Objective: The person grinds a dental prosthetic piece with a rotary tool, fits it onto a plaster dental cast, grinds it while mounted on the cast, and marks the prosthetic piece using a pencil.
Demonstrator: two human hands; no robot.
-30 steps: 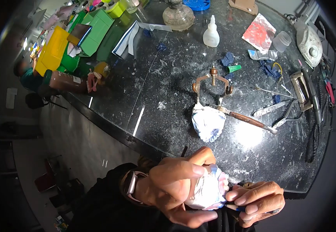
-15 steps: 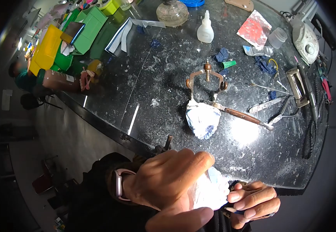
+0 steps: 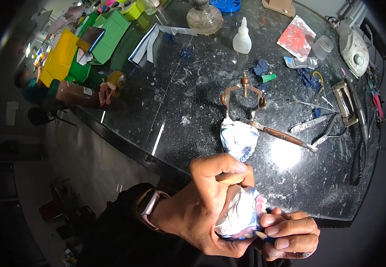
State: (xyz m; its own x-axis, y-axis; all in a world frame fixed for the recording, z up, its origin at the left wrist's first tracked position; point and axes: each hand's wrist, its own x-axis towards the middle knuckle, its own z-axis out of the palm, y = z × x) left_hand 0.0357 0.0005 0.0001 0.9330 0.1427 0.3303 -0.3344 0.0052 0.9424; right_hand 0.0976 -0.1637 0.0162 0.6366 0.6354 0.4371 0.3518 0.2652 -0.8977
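Note:
My left hand [image 3: 202, 213], with a pink-banded watch on its wrist, is closed round a white plaster dental cast [image 3: 238, 213]. Pink wax and pale teeth [image 3: 262, 205] show along the cast's edge, with blue marks near it. Close against the cast's right side, my right hand [image 3: 293, 233] has its fingers pinched round a small blue piece with a pale, tooth-like tip [image 3: 261, 234]; its full shape is hidden. Beyond the hands, a copper-coloured articulator [image 3: 245, 93] lies on the dark bench, with a second plaster cast [image 3: 239, 139] in front of it.
A wooden-handled wax knife [image 3: 286, 137], pliers [image 3: 328, 133] and a handpiece [image 3: 356, 104] lie to the right. Farther back stand a white dropper bottle [image 3: 242, 40] and a glass burner [image 3: 205, 21]. Green bins [image 3: 110, 35] and a brown jar [image 3: 72, 93] are at left.
My left hand has turned the cast and lifted its thumb side, so pink wax and teeth now show. My right hand stays close beside the cast. The view has shifted slightly.

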